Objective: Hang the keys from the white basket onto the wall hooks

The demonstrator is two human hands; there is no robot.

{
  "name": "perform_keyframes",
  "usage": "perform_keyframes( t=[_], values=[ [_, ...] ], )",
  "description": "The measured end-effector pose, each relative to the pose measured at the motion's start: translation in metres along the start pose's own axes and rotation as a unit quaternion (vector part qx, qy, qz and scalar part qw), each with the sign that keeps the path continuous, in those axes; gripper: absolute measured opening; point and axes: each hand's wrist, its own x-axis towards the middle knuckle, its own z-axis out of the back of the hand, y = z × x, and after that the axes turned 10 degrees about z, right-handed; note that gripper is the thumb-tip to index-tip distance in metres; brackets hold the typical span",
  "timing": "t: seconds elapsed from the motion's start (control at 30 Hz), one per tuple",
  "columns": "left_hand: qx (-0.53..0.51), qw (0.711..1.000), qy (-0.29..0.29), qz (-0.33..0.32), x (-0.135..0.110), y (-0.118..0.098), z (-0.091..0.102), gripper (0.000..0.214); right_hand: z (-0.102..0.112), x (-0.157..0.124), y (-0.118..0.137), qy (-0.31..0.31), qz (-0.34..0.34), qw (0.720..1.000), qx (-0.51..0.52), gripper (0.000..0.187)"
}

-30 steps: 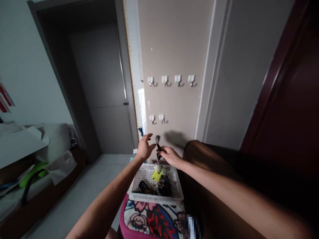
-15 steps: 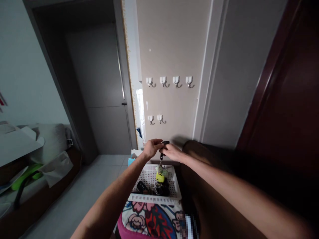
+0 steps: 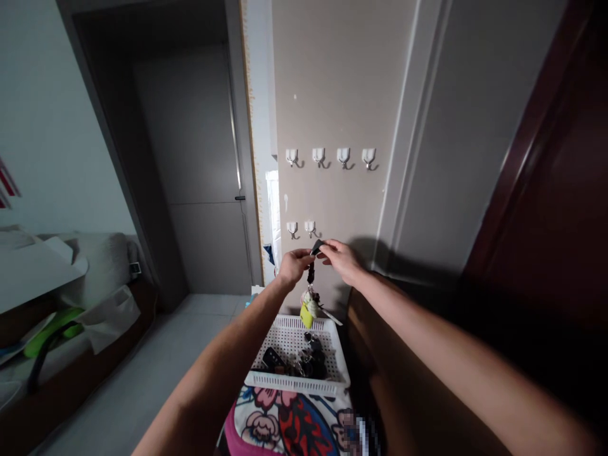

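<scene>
My left hand (image 3: 292,266) pinches the black strap of a keychain (image 3: 311,273). My right hand (image 3: 341,258) grips the strap's upper end between thumb and fingers. Below my hands dangle a pale ball-like charm, a yellow-green charm (image 3: 306,316) and what looks like a long metal key (image 3: 331,315). They hang over a white perforated basket (image 3: 299,381), in which a dark remote-like object (image 3: 272,360) and a cluster of dark key fobs and metal rings (image 3: 311,362) lie. Just above my hands, two white hooks (image 3: 310,228) are fixed to the wall.
Higher on the beige wall runs a row of several white hooks (image 3: 343,157). The basket stands on a flower-patterned cloth (image 3: 294,418). A grey door (image 3: 194,133) is at the left, with a cluttered sofa (image 3: 107,278) beside it. Dark brown furniture (image 3: 363,316) borders the basket's right side.
Both hands have risen toward the wall, lifting the keychain higher above the basket. My right hand has shifted a little right and up, and the long metal key now shows.
</scene>
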Motion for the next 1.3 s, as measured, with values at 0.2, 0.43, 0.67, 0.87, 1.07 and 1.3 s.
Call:
perform_keyframes(
  t=[0.2, 0.43, 0.67, 0.87, 1.07, 1.3],
  values=[
    [-0.049, 0.998, 0.017, -0.02, 0.02, -0.015, -0.005, 0.016, 0.001, 0.03, 0.017, -0.047, -0.002, 0.999, 0.02, 0.009],
    [-0.062, 0.997, -0.041, 0.001, 0.032, -0.017, -0.007, 0.013, 0.001, 0.047, 0.014, -0.079, -0.001, 0.993, -0.09, 0.005],
    [-0.042, 0.989, -0.133, 0.039, 0.047, -0.006, -0.005, 0.02, -0.002, 0.06, -0.007, -0.056, 0.042, 0.974, -0.214, 0.011],
    [-0.005, 0.985, -0.165, 0.054, 0.058, 0.009, 0.0, 0.021, -0.007, 0.068, -0.028, -0.032, 0.065, 0.959, -0.273, 0.016],
    [0.052, 0.987, -0.144, 0.05, 0.062, 0.019, -0.002, 0.023, -0.006, 0.058, -0.031, -0.014, 0.042, 0.959, -0.279, 0.017],
    [0.181, 0.978, -0.096, 0.038, 0.035, 0.027, 0.009, 0.029, -0.006, 0.041, -0.023, -0.021, 0.044, 0.95, -0.307, 0.019]
  ],
)
